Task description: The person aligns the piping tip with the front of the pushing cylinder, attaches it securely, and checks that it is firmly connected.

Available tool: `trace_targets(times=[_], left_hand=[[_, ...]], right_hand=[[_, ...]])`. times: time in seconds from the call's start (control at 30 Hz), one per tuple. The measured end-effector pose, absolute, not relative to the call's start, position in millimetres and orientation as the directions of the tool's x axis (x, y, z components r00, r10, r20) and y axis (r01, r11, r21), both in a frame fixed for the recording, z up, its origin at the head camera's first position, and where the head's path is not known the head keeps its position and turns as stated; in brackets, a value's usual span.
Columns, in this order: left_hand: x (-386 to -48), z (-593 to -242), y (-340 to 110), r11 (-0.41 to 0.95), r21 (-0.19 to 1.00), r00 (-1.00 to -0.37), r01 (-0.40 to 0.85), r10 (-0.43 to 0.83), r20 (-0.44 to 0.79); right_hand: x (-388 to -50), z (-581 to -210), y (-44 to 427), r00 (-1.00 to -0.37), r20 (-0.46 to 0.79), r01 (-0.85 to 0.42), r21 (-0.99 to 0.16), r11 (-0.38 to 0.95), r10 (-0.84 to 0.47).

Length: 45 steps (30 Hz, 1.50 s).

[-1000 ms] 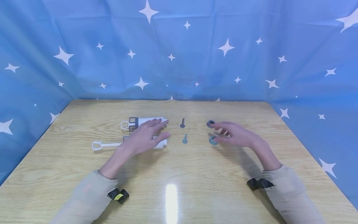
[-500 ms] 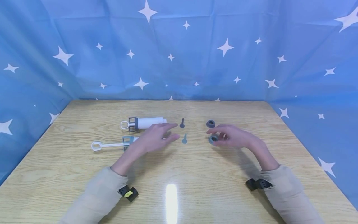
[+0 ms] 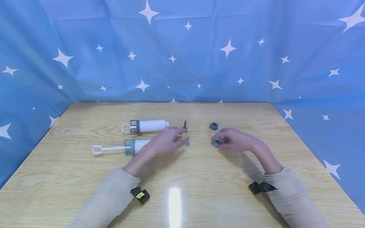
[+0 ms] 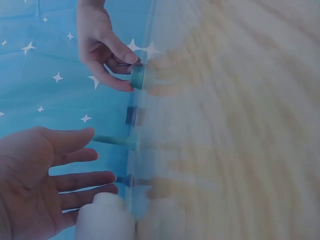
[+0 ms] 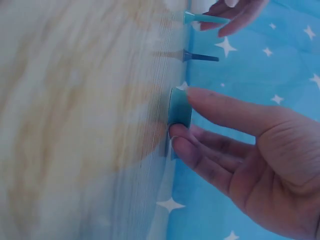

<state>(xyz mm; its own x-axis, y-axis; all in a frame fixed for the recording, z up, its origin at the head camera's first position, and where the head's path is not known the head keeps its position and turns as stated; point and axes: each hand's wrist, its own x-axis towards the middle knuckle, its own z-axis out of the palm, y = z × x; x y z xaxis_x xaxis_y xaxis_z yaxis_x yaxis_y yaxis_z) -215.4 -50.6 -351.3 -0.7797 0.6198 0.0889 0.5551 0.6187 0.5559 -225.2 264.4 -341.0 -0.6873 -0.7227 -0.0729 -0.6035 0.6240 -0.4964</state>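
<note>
My left hand [image 3: 166,141] hovers by the teal nozzle [image 3: 187,144], fingers extended, holding nothing. In the left wrist view, that hand's [image 4: 35,175] thumb is beside the tip of the upright teal nozzle [image 4: 112,140]; whether they touch I cannot tell. Its fingertips partly cover the dark nozzle [image 3: 185,123] in the head view. My right hand [image 3: 240,141] pinches the teal ring [image 3: 216,142], which stays on the table. In the right wrist view, thumb and fingertips of this hand [image 5: 265,145] lie on opposite sides of the ring [image 5: 180,107].
A dark ring [image 3: 213,128] lies just behind the teal one. On the left are a white tube with a dark collar [image 3: 152,125] and, nearer, one with a teal collar [image 3: 132,147] and its white plunger [image 3: 115,148] pulled out. A blue curtain [image 3: 176,76] hangs behind the table.
My left hand has moved right, off the white tubes to the nozzles, uncovering the tubes partly. My right fingers have closed around the teal ring, and the dark ring shows fully.
</note>
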Motion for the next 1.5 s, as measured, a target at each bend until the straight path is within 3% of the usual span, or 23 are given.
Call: trace_targets(times=[0.4,0.97,1.5], left_hand=[[-216,-354,-32,0.677,0.514,-0.8,0.527,0.599,0.031],[-212,-355,-28,0.664,0.476,-0.791,0.577,0.6,0.121],[-201,-338,-33,0.512,0.635,-0.78,0.578,0.576,0.246]], right_hand=[[-225,-338,260,-0.723,-0.124,-0.534,-0.523,0.664,-0.679],[-222,-333,259,-0.73,-0.083,-0.558,-0.499,0.663,-0.678],[-214,-320,252,-0.783,0.033,-0.542,-0.526,0.655,-0.622]])
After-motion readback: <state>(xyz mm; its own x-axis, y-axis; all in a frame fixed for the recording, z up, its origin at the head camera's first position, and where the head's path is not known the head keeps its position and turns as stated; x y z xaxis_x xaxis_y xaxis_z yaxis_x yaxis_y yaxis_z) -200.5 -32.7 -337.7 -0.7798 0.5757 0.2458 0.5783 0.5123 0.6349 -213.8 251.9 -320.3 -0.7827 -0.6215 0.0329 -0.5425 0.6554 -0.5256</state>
